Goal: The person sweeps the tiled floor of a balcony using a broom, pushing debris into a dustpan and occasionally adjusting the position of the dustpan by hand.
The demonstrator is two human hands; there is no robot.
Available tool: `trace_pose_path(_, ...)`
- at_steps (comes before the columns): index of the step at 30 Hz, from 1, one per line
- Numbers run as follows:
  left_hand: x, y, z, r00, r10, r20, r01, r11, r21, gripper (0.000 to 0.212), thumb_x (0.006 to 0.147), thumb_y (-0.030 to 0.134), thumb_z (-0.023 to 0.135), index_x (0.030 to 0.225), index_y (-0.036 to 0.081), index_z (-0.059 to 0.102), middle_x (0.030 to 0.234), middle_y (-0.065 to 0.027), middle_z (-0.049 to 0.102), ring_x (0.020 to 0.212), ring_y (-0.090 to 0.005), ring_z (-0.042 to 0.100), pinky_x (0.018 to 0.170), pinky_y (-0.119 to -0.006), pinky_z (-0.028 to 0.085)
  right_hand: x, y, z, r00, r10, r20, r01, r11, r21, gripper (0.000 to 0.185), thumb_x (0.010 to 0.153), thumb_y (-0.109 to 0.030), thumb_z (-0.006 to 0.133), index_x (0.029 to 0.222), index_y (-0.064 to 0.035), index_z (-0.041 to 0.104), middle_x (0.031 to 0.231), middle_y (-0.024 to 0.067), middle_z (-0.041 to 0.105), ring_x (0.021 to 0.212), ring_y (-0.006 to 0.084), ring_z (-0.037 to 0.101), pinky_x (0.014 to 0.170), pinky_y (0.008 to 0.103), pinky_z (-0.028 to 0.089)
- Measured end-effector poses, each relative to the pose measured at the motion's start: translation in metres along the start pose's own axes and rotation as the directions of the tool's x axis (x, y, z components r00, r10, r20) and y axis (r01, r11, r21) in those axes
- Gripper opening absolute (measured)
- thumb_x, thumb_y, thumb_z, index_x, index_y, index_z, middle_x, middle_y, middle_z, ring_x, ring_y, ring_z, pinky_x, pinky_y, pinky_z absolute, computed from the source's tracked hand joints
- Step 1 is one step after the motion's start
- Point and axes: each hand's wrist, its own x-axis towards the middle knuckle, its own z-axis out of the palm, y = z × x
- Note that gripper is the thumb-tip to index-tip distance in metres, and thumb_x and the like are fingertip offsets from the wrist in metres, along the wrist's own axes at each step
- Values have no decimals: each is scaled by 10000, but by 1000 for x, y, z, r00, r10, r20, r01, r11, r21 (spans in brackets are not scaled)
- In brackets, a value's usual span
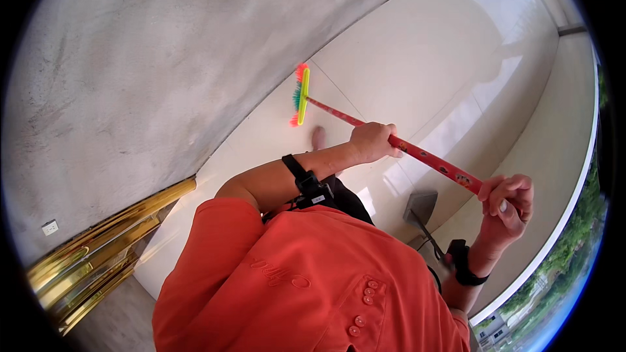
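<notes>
A broom [303, 97] with a yellow-green head and pink and green bristles hangs or rests near the foot of the wall; whether it touches the floor I cannot tell. Its red patterned handle [430, 160] slants down to the right across the view. My left hand [374, 142] is closed around the middle of the handle, a black strap with a device on that forearm. At the upper end of the handle, my right hand [507, 203] grips it with curled fingers, partly hiding the tip. A black band is on the right wrist.
A grey long-handled dustpan [421, 205] stands to the right of my body. A rough grey wall [146, 58] runs along the left, with a gold metal door frame [112, 234] and a socket [50, 227]. Pale tiles [415, 44] cover the floor; a low parapet [533, 166] borders the right.
</notes>
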Motion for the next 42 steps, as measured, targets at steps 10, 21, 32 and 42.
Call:
trace_pose_path(10,94,-101,-2,960,-88,-267,134,978,159,333,764,410,754,848,124,606,719,-87,658,763,-303,663,632,-459,494,106,108,31,946,311,-97,-319,944,-82,156,798,110,551,899,-5,585,736,117,646,615,116,551,511,219,370)
trace_pose_path(21,240,89,-103,983,159,-88,-153,985,75,343,772,421,736,879,119,614,753,-77,659,828,-281,658,697,-428,514,242,-24,-55,991,-52,-123,32,986,-161,286,786,-29,634,1047,29,532,550,61,493,568,189,521,543,277,424)
trace_pose_path(32,351,-19,-53,983,-183,3,176,947,267,466,737,518,743,896,101,609,786,-114,677,800,-316,666,697,-447,506,382,119,-146,845,529,75,-511,841,-179,134,783,27,631,911,-10,645,676,26,644,590,61,510,528,213,371)
trace_pose_path(42,669,258,-69,965,199,-172,-202,979,4,278,828,343,703,923,116,575,835,-136,638,862,-316,637,708,-439,509,502,12,-266,949,-84,302,279,668,-690,196,716,92,640,883,-11,632,665,53,583,581,174,561,519,287,418)
